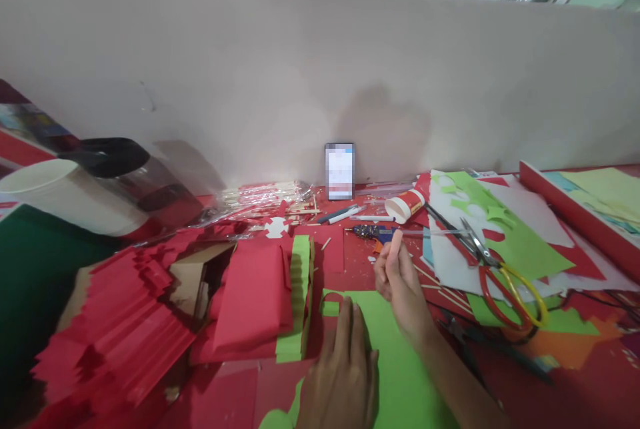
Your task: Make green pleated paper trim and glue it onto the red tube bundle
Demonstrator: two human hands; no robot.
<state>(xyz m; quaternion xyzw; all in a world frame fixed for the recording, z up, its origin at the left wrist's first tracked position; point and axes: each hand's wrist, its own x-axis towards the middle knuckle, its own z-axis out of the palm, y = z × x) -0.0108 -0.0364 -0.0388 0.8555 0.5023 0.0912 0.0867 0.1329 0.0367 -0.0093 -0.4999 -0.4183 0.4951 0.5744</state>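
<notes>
My left hand (341, 369) lies flat, fingers stretched, on a light green paper sheet (400, 375) at the front. Close to its fingertips is a cut-out (331, 309) in the green paper, with red showing through. My right hand (403, 285) is raised over the sheet's right side with its fingers curled closed. A pale pinkish tip shows at its top; whether it is the thumb or a small held piece I cannot tell. Just behind the right hand lies a blue glue gun (370, 233) with a clear glue stick (435, 233) in its back.
Left are red pleated paper (115, 329), a red folded paper block (255, 289) and a white cup (65, 195). Right lie scissors (485, 252), pliers (465, 335) and cut green paper (500, 222). A phone (340, 172) leans on the white partition (250, 75) behind pens (345, 214).
</notes>
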